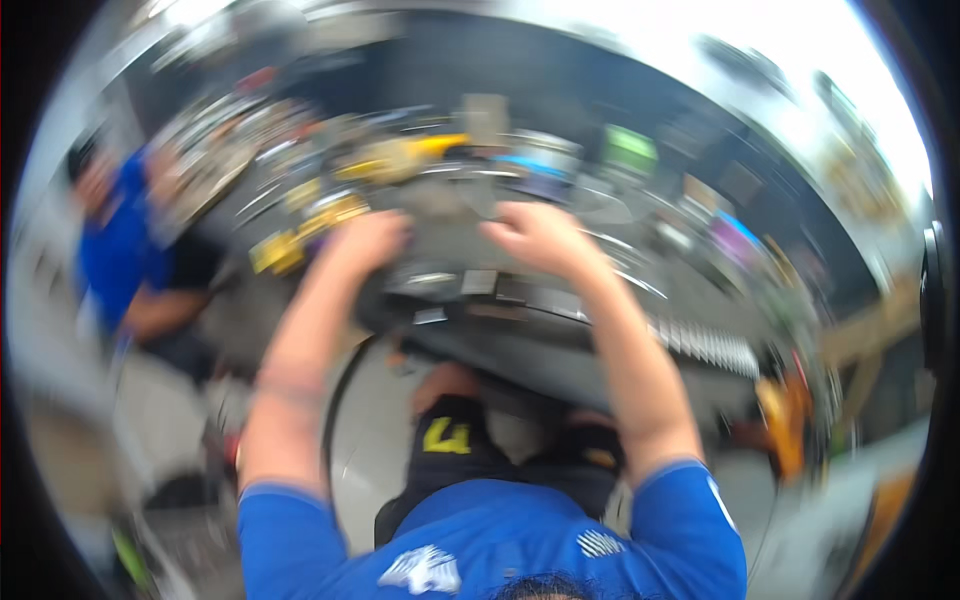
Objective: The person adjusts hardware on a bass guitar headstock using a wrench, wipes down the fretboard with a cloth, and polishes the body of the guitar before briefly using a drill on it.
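Observation:
Both arms reach forward over a dark workbench (440, 215), with the hands apart at about the same height. My left hand (376, 238) is closed, its fingers curled in and smeared by motion. Yellow parts (335, 212) lie just left of it. My right hand (542, 236) is closed too, with the thumb toward the middle. Whatever either hand may hold is too blurred to make out. Small dark and silvery blocks (480, 283) sit at the near edge of the bench, below and between the hands.
Beyond the hands stand a yellow tool-like object (405, 155), a white-and-blue round container (545, 160) and a green box (630, 150). A ridged pale strip (708, 347) runs along the right near side. Another person in blue (120, 250) is at the left. Orange material (785, 420) hangs at right.

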The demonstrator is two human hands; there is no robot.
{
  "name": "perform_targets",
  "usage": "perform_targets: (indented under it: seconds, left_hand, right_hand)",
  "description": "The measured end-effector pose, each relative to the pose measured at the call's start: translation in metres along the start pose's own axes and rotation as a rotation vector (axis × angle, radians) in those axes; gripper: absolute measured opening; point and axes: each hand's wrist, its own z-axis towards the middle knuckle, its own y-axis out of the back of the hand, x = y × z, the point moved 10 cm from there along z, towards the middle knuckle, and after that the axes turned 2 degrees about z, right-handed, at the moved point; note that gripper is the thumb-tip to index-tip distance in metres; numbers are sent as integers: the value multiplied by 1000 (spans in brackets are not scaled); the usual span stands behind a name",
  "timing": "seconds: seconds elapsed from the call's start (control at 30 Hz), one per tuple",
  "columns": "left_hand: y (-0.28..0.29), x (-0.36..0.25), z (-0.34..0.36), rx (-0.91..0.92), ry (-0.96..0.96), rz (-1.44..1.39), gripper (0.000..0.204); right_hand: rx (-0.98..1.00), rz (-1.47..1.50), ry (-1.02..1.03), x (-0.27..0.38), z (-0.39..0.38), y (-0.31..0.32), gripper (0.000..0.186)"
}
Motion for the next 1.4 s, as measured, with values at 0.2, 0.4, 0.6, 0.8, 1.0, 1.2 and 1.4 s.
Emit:
perform_targets:
  seconds: [0.2,0.4,0.6,0.8,1.0,1.2,1.4]
  left_hand:
    - [-7,212,-54,399,156,-203,37]
    - [54,142,-41,462,224,143,56]
    - [53,157,-30,430,200,-25,50]
    - [43,175,-17,330,251,-135,44]
    - [44,127,-5,132,174,-43,51]
    - [78,85,-2,86,369,-10,57]
    - [56,180,18,-27,-127,-135,53]
  right_hand:
    - [-517,386,-569,-166,-122,-101,35]
    - [-1248,91,-649,-171,-284,-94,23]
    - [-1473,-100,-538,-156,-341,-69,23]
    - [-1479,-232,-502,-154,-350,-60,24]
    - [-1143,-318,-627,-178,-297,-73,21]
    - [-654,372,-851,-253,-299,-85,31]
    - [-1185,41,-641,-234,-260,-91,22]
